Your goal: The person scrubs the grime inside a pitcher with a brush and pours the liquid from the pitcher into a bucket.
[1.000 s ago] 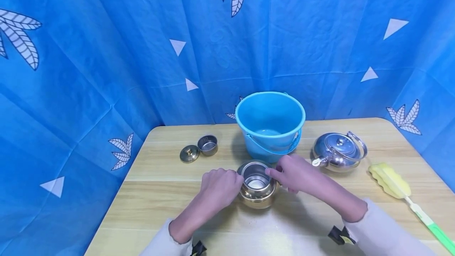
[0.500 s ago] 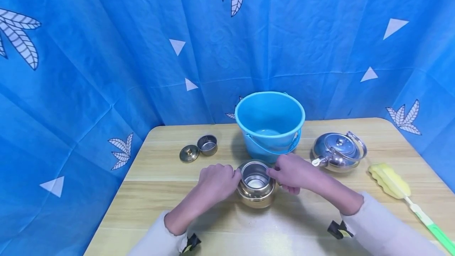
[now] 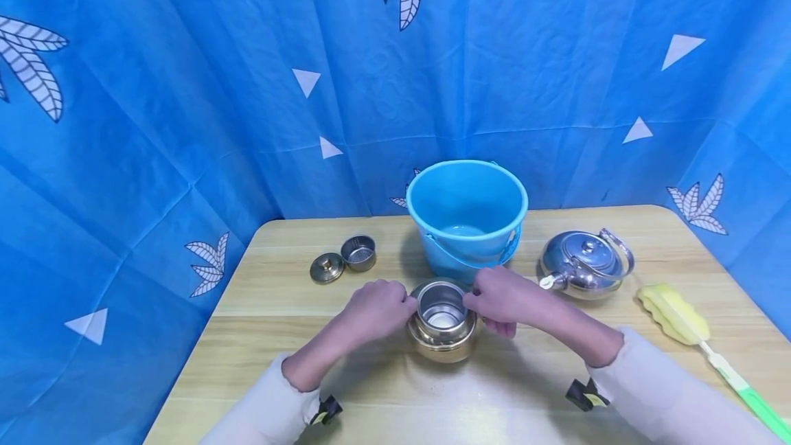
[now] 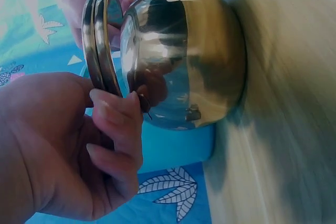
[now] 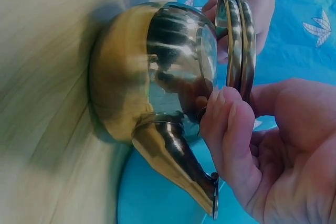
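Observation:
A lidless gold teapot [image 3: 441, 345] stands upright at mid-table, its silver mouth facing up. My left hand [image 3: 378, 309] is at its left side, thumb and fingers pinching a shiny double-banded metal ring [image 4: 100, 43] at the teapot's top. From the opposite side my right hand [image 3: 499, 297] pinches the same ring, fingertips close to a small lug on the body. In the right wrist view the spout [image 5: 173, 161] shows; the right hand hides it from the head camera. A gold lid [image 3: 327, 268] and a metal strainer [image 3: 358, 253] lie at the back left.
A blue bucket [image 3: 466, 184] with its handle hanging down stands just behind the teapot. To the right sits a silver kettle [image 3: 582, 266], and nearer the right edge lies a yellow sponge brush [image 3: 673, 313] with a green handle. A blue curtain [image 3: 525, 53] surrounds the wooden table [image 3: 278, 335].
The left hand has turned slightly, its thumb and fingertips now at the side of the mouth. The right hand has barely shifted. The teapot stays in place.

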{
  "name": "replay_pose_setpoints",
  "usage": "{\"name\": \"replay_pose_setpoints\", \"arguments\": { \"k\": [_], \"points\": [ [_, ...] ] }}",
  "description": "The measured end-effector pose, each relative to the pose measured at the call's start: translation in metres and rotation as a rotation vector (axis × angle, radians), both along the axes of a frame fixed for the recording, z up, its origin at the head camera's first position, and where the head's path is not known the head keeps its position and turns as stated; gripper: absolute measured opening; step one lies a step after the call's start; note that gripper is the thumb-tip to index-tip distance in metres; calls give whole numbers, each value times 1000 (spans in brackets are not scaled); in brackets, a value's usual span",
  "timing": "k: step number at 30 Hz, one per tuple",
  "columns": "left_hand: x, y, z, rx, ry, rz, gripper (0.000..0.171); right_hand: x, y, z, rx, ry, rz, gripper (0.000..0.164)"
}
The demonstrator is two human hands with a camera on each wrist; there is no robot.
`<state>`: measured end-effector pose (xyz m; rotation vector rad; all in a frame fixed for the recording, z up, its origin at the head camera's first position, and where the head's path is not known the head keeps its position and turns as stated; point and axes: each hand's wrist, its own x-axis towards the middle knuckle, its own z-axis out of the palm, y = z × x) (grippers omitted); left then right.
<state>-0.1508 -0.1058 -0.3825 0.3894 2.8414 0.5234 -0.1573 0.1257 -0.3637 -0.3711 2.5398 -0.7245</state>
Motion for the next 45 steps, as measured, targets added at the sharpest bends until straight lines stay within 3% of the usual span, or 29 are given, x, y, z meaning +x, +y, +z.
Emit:
{"name": "replay_pose_setpoints", "arguments": {
  "k": [6,10,20,33,45],
  "points": [
    [1,-7,5,83,-81,-2,37,2,-3,3,-29,12,-16,36],
    [3,-14,15,130,-70,7,32,2,-9,7,-66,10,-43,35],
    [7,-38,40,108,50,44,30,0,-32,26,-153,-39,-61,32],
    [8,-58,62,47,235,132,35,-23,-55,45,-246,-149,-31,34],
    [2,-67,97,-29,492,140,36,-36,-69,89,-248,-70,12,33]
  ]
}}
